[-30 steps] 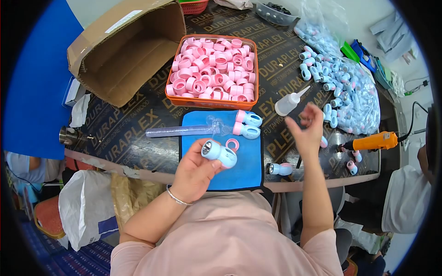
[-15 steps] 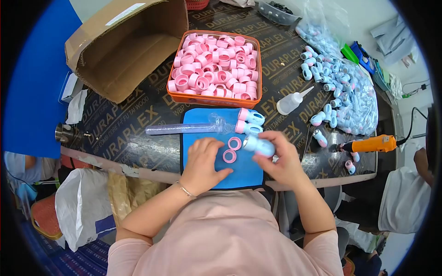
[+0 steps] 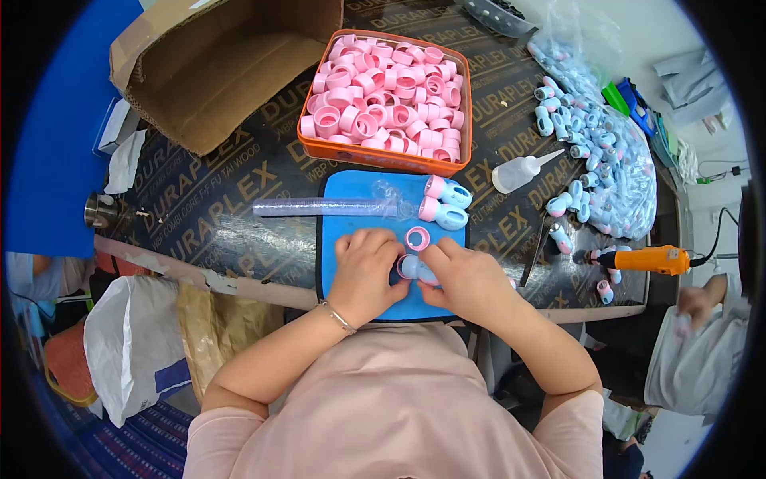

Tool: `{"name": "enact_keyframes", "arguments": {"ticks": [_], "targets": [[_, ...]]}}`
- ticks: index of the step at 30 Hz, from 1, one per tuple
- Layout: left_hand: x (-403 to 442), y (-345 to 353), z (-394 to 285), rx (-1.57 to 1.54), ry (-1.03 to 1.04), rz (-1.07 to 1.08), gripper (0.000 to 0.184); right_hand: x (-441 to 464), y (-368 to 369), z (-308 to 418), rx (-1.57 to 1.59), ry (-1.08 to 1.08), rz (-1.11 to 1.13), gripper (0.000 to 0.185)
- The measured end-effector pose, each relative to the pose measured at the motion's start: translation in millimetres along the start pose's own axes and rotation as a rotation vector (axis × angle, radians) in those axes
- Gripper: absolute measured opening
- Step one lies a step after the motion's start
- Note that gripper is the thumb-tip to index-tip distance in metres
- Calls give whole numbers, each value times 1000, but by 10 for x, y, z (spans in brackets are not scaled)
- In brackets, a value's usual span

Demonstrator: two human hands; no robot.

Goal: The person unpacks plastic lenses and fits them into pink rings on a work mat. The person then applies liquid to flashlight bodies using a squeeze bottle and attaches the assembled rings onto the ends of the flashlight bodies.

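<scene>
Low over the blue mat (image 3: 339, 259), my right hand (image 3: 471, 283) grips a light-blue bottle-shaped piece (image 3: 421, 271) lying sideways, its end pointing left. At that end sits a pink ring (image 3: 401, 267), between the curled fingers and thumb of my left hand (image 3: 365, 267). How far the ring is seated is hidden by my fingers. A second pink ring (image 3: 417, 238) lies flat on the mat just above my right fingertips. Farther up are two blue pieces with pink collars (image 3: 448, 191), side by side, beside a clear plastic-wrapped tube (image 3: 319, 207).
An orange-rimmed bin (image 3: 467, 104) full of pink rings stands behind the mat. An open cardboard box (image 3: 183, 88) is at left. Rightward are a squeeze bottle (image 3: 515, 174), a bag of blue pieces (image 3: 630, 191) and an orange power screwdriver (image 3: 650, 259). Another person's hand (image 3: 696, 303) shows far right.
My right hand has brought the blue piece down and left to the nearer pink ring. My left fingers have closed in around that ring. The view has shifted slightly.
</scene>
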State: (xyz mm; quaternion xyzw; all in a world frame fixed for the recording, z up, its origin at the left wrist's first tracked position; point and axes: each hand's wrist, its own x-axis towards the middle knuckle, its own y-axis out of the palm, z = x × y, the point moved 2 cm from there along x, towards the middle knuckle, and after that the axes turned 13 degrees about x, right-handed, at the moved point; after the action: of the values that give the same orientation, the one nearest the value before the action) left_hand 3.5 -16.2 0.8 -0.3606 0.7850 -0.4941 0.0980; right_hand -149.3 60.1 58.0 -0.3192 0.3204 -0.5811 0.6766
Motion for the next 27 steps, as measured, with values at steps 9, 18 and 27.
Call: {"name": "enact_keyframes", "arguments": {"ticks": [9,18,27], "targets": [[15,10,-4,0,-3,32,34,169,-21,214,-160,68,129,32],[10,47,24,-29,-15,-14,36,335,-36,291,-157,23,196,30],[-48,-168,149,-134,-22,84,54,422,121,249,-256,115,330,27]]}}
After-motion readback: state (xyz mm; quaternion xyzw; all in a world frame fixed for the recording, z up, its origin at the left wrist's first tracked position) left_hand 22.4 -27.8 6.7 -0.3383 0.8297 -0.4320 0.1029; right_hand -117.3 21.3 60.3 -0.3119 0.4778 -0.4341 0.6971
